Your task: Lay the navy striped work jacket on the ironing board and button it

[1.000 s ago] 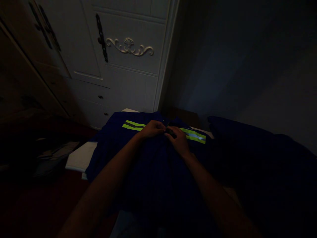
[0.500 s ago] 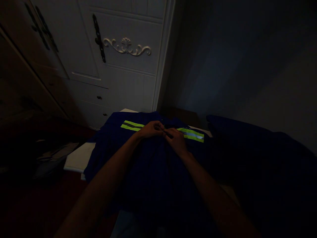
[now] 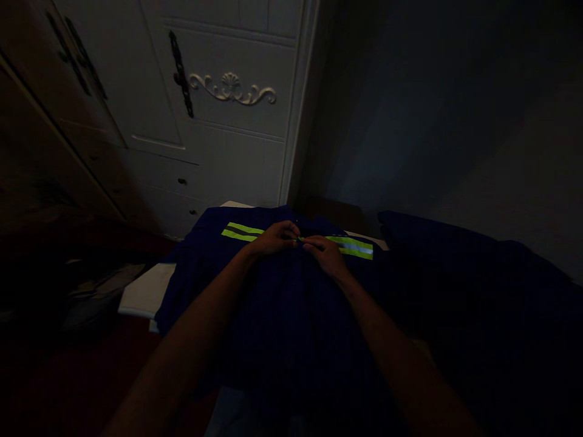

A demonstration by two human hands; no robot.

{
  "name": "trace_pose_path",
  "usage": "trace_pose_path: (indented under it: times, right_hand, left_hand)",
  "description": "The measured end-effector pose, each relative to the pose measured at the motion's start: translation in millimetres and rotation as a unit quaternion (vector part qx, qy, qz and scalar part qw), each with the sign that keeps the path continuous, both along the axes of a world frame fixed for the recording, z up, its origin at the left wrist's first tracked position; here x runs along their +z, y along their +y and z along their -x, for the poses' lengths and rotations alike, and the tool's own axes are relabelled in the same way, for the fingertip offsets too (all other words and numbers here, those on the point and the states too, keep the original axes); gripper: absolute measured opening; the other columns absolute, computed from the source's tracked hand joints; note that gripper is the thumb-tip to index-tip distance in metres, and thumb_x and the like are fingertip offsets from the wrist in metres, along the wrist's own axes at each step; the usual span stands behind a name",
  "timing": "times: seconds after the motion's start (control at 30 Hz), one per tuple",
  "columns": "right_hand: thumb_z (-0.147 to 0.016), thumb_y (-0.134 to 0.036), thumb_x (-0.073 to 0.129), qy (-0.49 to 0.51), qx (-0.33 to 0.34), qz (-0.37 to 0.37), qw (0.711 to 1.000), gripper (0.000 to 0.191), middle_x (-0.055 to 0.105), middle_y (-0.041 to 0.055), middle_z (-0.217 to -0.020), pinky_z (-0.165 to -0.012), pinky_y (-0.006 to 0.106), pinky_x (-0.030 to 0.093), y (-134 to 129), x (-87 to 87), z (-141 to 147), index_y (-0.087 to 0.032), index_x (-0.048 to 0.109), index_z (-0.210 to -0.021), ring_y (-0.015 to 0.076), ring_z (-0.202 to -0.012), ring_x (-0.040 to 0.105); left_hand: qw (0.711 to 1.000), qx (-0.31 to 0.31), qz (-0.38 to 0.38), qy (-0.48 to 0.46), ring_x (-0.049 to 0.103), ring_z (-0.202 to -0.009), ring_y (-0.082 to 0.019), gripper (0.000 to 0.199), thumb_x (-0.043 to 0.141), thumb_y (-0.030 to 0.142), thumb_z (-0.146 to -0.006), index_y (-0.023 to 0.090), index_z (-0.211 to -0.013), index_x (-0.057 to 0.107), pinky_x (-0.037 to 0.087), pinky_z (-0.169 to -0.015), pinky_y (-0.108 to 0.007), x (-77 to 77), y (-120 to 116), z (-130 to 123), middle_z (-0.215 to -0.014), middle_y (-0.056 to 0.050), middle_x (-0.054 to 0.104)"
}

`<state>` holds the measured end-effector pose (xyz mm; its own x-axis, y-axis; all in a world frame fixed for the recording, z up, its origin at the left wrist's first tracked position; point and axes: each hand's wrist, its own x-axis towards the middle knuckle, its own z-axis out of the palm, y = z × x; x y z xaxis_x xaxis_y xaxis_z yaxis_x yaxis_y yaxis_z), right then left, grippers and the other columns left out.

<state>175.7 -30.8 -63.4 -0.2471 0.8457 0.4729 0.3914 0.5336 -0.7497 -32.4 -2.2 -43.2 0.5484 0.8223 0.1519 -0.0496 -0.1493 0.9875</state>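
A dark blue work jacket (image 3: 273, 303) with yellow-green and silver reflective strips across its chest lies spread out in front of me. My left hand (image 3: 276, 237) pinches the jacket's front edge near the collar, fingers curled. Close beside it, my right hand (image 3: 325, 252) is closed on the facing edge at the middle of the chest. A bit of yellow-green shows between the fingertips. Any button or fastener there is too dark and small to make out.
Under the jacket a white surface (image 3: 146, 291) shows at the left. Behind it stands a white wardrobe (image 3: 241, 152) with dark handles and a scroll ornament. More dark blue cloth (image 3: 469, 255) is piled to the right. The floor (image 3: 91, 370) at the left looks dark red.
The fingertips of both hands have drawn slightly apart, and a yellow-green bit now shows between them. The right hand's fingers have straightened a little. The jacket lies as before.
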Motion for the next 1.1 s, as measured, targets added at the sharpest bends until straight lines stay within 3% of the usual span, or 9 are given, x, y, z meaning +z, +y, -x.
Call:
trace_pose_path:
  times: [0.2,0.43,0.8,1.1]
  right_hand:
    - [-0.082,-0.024,0.064,-0.049,-0.04,-0.028,0.998,0.01,0.073,0.0046,-0.084,-0.08,0.037,0.051,-3,2.6,1,-0.021,0.073,-0.079,0.0213,-0.083,0.067]
    - [-0.085,-0.03,0.061,-0.035,-0.014,-0.032,0.999,0.015,0.072,0.0054,-0.088,-0.082,0.036,0.049,-7,5.2,3,-0.021,0.072,-0.082,0.0206,-0.086,0.066]
    - [-0.087,-0.028,0.058,-0.096,-0.032,-0.05,0.994,0.016,0.072,0.0063,-0.087,-0.081,0.035,0.047,-7,2.4,5,-0.02,0.071,-0.081,0.0205,-0.085,0.065]
    - [-0.091,-0.031,0.058,-0.09,-0.023,-0.057,0.994,0.018,0.072,0.0059,-0.09,-0.082,0.035,0.048,-10,4.2,9,-0.021,0.072,-0.085,0.0206,-0.087,0.065]
  left_hand:
    - [0.998,0.012,-0.033,0.052,0.062,-0.071,-0.01,0.031,0.076,0.018,-0.065,0.015,-0.091,0.06,0.046,-0.065,-0.022,3.6,-4,-2,-0.08,0.0,0.066]
    - [0.994,0.037,-0.075,0.073,0.064,-0.077,-0.012,0.032,0.081,0.024,-0.065,0.014,-0.088,0.061,0.048,-0.069,-0.024,1.3,-5,-4,-0.082,-0.002,0.067]
    - [0.99,0.013,-0.082,0.112,0.063,-0.074,-0.013,0.036,0.081,0.024,-0.062,0.013,-0.091,0.062,0.047,-0.065,-0.024,-2.6,1,1,-0.08,-0.002,0.066]
    - [0.993,0.006,-0.06,0.103,0.062,-0.068,-0.013,0.039,0.08,0.026,-0.064,0.013,-0.096,0.061,0.045,-0.06,-0.023,-2.4,-2,-1,-0.075,-0.001,0.065]
